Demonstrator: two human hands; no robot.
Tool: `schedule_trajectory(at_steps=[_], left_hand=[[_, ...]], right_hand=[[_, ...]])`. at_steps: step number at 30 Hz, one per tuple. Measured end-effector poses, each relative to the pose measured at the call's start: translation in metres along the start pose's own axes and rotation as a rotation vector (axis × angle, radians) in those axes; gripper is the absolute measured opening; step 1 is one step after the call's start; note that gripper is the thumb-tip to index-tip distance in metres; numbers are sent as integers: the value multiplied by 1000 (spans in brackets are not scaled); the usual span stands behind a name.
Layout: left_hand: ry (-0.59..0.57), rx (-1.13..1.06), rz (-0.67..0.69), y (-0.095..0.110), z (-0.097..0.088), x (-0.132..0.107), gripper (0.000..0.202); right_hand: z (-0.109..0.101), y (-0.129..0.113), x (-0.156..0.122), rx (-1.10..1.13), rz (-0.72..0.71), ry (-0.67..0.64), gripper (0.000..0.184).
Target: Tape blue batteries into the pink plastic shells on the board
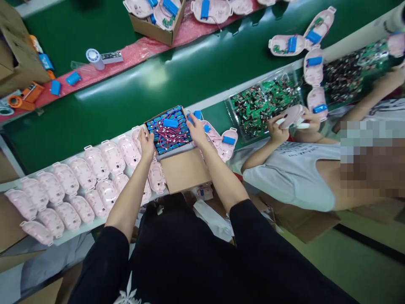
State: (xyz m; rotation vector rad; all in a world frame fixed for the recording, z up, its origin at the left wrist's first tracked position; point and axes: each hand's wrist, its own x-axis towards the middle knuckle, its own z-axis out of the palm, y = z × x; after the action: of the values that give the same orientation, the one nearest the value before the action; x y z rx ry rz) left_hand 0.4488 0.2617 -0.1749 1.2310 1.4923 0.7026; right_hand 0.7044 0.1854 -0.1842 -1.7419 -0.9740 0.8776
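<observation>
An open cardboard box (185, 171) holds a packed layer of blue battery packs (169, 136) with red wires tangled across them. One blue pack (170, 123) lies loose on top. My left hand (146, 144) rests at the box's left rim, next to pink plastic housings (66, 178) lined up on a white ledge. My right hand (196, 131) is at the box's far right corner, with a blue pack (198, 114) at its fingertips. I cannot tell whether those fingers grip it.
Across from me, a co-worker's hands hold a pink housing (291, 117) beside a clear tray of green circuit boards (264, 103). A green conveyor belt (126, 84) runs behind the box, carrying more housings. Another cardboard box (155, 21) stands at the far side.
</observation>
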Motion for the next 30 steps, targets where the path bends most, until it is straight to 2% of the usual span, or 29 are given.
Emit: schedule_trajectory(at_steps=[2,3,5,7,8,10,11,13,16,18,20,23,25,27,28,30], left_hand=[[-46,17,-6,-4,-26,-38,54],[-67,19,-45,-9,-38,-63,50],[-111,-2,-209,-22,-56,-119,41],[-168,-53,-398,-36,-64,-174,35],[-205,-81,-462,-42,-64,-197,34],[-275,-149,-506,-49,-64,-227,36],[-310,-189,-496,-51,-64,-233,39],[-345,-209,-389,-50,-66,-229,47],[-260,-144,-158,-44,-61,-195,41],[-199,-9,3,-40,-49,-167,41],[-201,158,154,-39,-31,-145,49],[-248,279,269,-42,-2,-128,46],[-257,291,295,-44,14,-123,45],[-240,324,320,-43,27,-118,45],[-232,338,331,-41,31,-115,44],[-239,350,358,-37,34,-108,39]], right_hand=[[-16,-15,-54,-189,-68,-4,74],[-21,-24,-88,-304,-120,-61,76],[-22,-40,-162,-543,-228,-306,86],[-13,-52,-225,-751,-295,-495,91],[-5,-56,-248,-835,-315,-545,90],[9,-64,-270,-959,-335,-547,81],[14,-70,-270,-998,-343,-519,76],[18,-86,-251,-1038,-389,-471,63],[14,-124,-200,-1078,-486,-474,44],[14,-148,-164,-1123,-486,-507,36],[14,-163,-129,-1154,-448,-554,28],[8,-163,-83,-1161,-308,-557,25],[-3,-153,-65,-1169,-157,-401,32],[-15,-141,-63,-1164,-86,-189,36],[-19,-137,-67,-1154,-101,-115,35],[-23,-132,-79,-1121,-200,-100,29]])
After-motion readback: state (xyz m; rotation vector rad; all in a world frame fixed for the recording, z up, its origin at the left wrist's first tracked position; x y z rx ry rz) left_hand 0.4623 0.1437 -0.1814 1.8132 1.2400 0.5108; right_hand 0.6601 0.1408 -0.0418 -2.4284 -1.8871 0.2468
